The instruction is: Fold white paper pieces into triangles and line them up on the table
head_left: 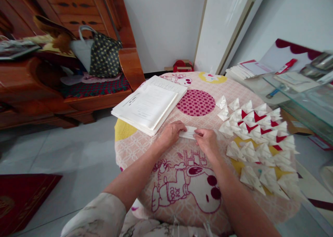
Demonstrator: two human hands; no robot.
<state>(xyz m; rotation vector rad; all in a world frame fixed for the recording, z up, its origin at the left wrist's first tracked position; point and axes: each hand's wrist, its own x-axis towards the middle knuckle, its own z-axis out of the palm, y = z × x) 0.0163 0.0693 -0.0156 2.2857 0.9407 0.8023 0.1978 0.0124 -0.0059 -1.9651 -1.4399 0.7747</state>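
A small folded strip of white paper (187,132) lies on the patterned tablecloth (145,157) between my two hands. My left hand (173,131) has its curled fingers pressed on the strip's left end. At the right end, my right hand (206,138) pinches the paper between thumb and fingers. Just beyond my left hand rests a stack of printed white sheets (145,107). To the right of my right hand stand several rows of folded paper triangles (253,136), pointed tips upward.
A glass shelf (293,91) with papers and a red marker (287,66) borders the table's right side. Across the floor at left stands a wooden bench (132,65) with a patterned bag (105,53). A dark red box (28,199) sits at lower left.
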